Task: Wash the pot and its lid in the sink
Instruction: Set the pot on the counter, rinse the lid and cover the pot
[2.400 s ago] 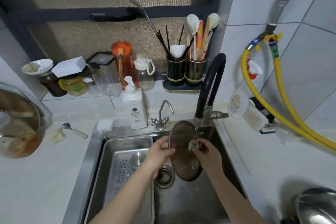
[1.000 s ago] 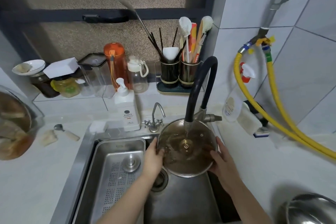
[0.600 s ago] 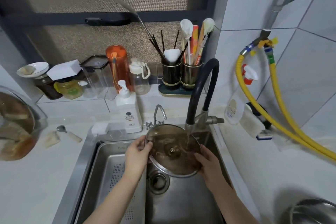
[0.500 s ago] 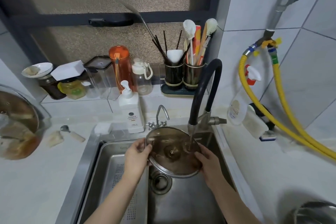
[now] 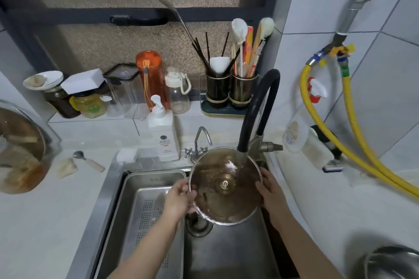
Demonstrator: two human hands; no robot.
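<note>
Tilted flatter than half a second ago, the glass lid (image 5: 225, 187) sits under the black faucet (image 5: 254, 118) stream over the sink (image 5: 226, 256). Left hand (image 5: 179, 197) grips its nine o'clock rim, right hand (image 5: 269, 190) its three o'clock rim. Wet glass is probably slippery and fragile; the metal rim looks safest.

There are two hands, the left hand (image 5: 179, 199) and the right hand (image 5: 271, 190), one lid (image 5: 224, 186) and one sink (image 5: 226, 256). Two taps (image 5: 256, 111) (image 5: 199, 142) stand behind it. On the ledge are two utensil holders (image 5: 217, 88) (image 5: 242, 88), one soap bottle (image 5: 163, 133) and two drinking bottles (image 5: 150, 79) (image 5: 179, 95).
</note>
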